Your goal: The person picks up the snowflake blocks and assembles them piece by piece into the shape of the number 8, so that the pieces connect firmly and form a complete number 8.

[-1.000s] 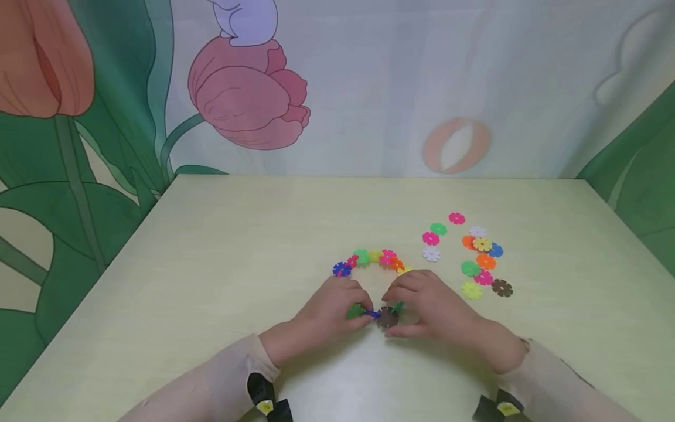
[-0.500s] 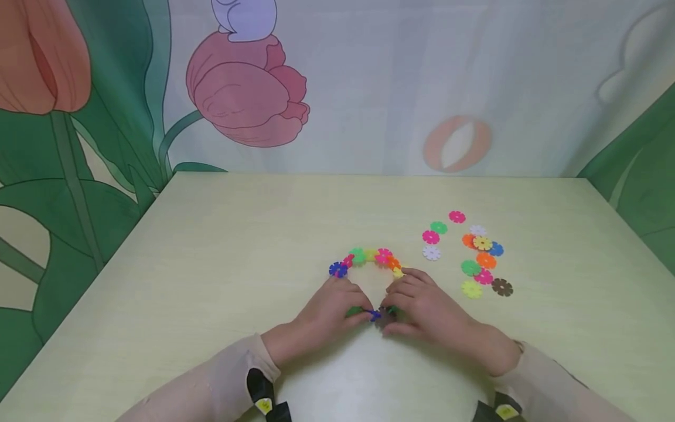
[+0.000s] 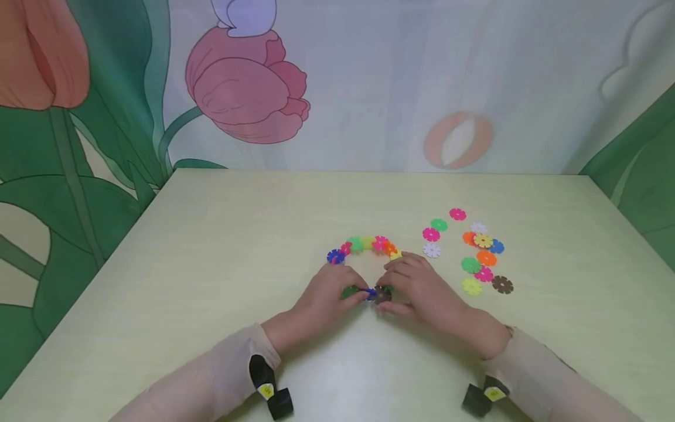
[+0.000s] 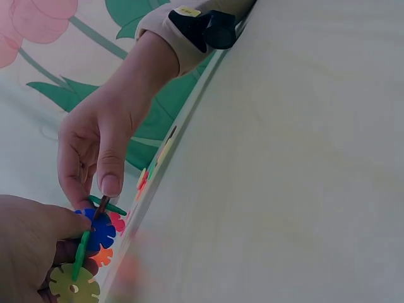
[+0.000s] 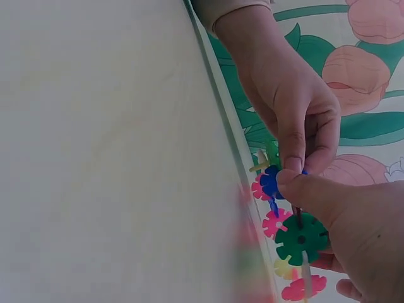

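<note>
Head view: a chain of notched flower discs (image 3: 367, 243) curves into a near-ring on the worktop (image 3: 237, 234), its near side between the two hands. The left hand (image 3: 329, 293) has thumb and fingers drawn together at a blue disc (image 3: 371, 294); the right hand (image 3: 432, 290) pinches a brown disc (image 3: 382, 295) just beside it. Loose discs (image 3: 487, 258) lie scattered off to the right, some overlapping. The worktop is pale and lightly grained; behind it hangs a pale cloth backdrop (image 3: 358, 88) printed with a pink tulip (image 3: 248, 99) and large green leaves (image 3: 121, 88).

Left wrist view: the left thumb tip presses against the blue disc, while the right thumb and a finger hold the brown one edge-on where the two discs meet. Whether the notches are seated cannot be told. If they are misaligned, pushing would likely make the thin discs skid or twist apart. A green disc (image 4: 81, 255) also stands edge-on, beside an olive-yellow disc (image 4: 74, 284).

Right wrist view: a dark green disc (image 5: 302, 238) sits below the brown edge, a white disc (image 5: 306, 271) beneath it. Too much sideways strain here could pop a neighbouring joint loose, since the links appear held by slots alone.
</note>
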A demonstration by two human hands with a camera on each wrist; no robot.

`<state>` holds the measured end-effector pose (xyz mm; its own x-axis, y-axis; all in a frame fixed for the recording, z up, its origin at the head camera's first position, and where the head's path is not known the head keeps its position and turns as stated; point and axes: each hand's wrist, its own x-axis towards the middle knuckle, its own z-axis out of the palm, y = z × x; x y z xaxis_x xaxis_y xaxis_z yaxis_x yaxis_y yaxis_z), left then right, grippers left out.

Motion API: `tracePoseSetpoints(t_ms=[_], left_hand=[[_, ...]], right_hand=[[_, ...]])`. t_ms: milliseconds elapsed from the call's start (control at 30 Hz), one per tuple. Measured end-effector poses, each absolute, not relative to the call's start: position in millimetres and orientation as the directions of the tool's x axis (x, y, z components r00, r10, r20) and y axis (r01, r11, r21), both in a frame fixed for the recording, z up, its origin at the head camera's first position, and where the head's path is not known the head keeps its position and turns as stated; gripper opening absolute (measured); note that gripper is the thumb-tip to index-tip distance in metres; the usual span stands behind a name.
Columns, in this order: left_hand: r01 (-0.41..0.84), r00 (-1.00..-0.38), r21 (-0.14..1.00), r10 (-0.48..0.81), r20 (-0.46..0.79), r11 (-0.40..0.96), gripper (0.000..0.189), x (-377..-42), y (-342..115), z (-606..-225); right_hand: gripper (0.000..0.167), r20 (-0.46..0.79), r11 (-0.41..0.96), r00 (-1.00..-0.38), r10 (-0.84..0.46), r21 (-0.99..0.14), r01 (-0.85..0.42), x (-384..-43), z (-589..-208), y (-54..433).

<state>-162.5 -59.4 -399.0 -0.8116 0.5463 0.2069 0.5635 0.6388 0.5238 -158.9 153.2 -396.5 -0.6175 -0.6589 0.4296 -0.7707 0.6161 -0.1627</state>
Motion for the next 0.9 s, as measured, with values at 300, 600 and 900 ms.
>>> tracePoseSetpoints(t_ms=[300, 600, 900], left_hand=[[0.564, -0.819, 0.465, 0.533, 0.211, 0.683, 0.009, -181.5, -59.2, -400.6], [0.561, -0.823, 0.44, 0.528, 0.206, 0.702, 0.009, -186.3, -61.8, -400.1], [0.565, -0.821, 0.42, 0.532, 0.207, 0.71, 0.009, -185.8, -61.5, -400.4]], right_hand=[[0.032, 0.392, 0.661, -0.664, -0.637, -0.166, -0.732, -173.7, -397.4, 145.9], [0.035, 0.371, 0.691, -0.686, -0.626, -0.145, -0.708, -177.6, -397.6, 142.0], [0.034, 0.384, 0.686, -0.678, -0.627, -0.139, -0.714, -177.1, -397.1, 142.7]])
